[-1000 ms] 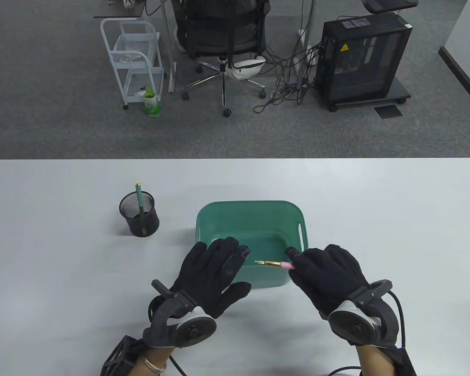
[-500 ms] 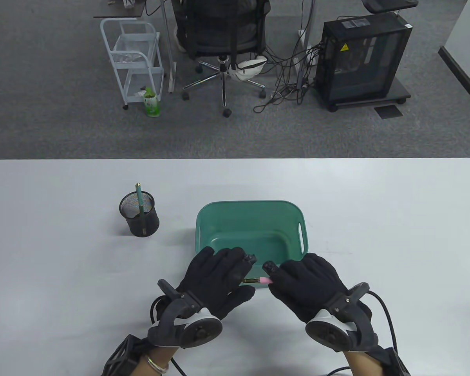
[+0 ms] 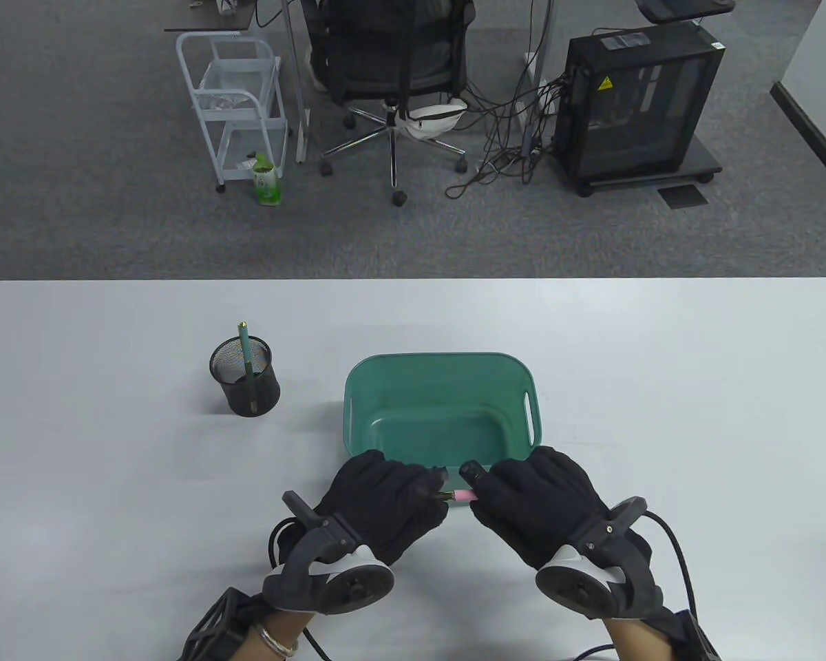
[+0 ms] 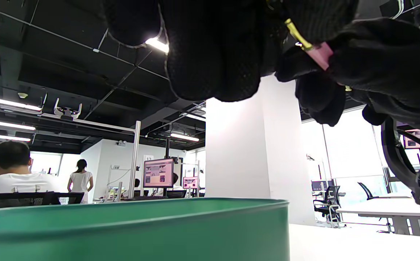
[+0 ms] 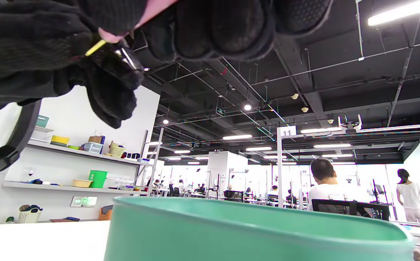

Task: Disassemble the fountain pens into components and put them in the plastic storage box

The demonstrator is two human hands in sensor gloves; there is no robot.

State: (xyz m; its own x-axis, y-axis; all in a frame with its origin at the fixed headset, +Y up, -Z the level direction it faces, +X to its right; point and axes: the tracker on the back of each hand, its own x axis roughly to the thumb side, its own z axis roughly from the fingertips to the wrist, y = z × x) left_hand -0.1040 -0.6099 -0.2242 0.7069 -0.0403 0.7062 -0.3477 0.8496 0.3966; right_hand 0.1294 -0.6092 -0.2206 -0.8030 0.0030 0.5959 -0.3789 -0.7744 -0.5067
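A pink fountain pen (image 3: 462, 496) with a gold section is held level just above the near rim of the green plastic box (image 3: 368, 375). My left hand (image 3: 432, 489) grips its gold nib end, and my right hand (image 3: 473, 485) grips the pink barrel. Only a short piece of pen shows between the two gloves. In the left wrist view the pink and gold pen (image 4: 313, 50) crosses between the dark fingers above the green box (image 4: 134, 224). In the right wrist view a pink bit of pen (image 5: 108, 36) shows above the box rim (image 5: 253, 214). No parts can be seen lying in the box.
A black mesh pen cup (image 3: 245, 377) holding a green pen (image 3: 245, 348) stands left of the box. Beyond the table's far edge stand an office chair (image 3: 392, 62), a white cart (image 3: 237, 103) and a computer tower (image 3: 637, 103).
My right hand carried the pen down-left from over the box to its near rim. My left hand curled its fingers round the nib end, so both hands now hold the pen.
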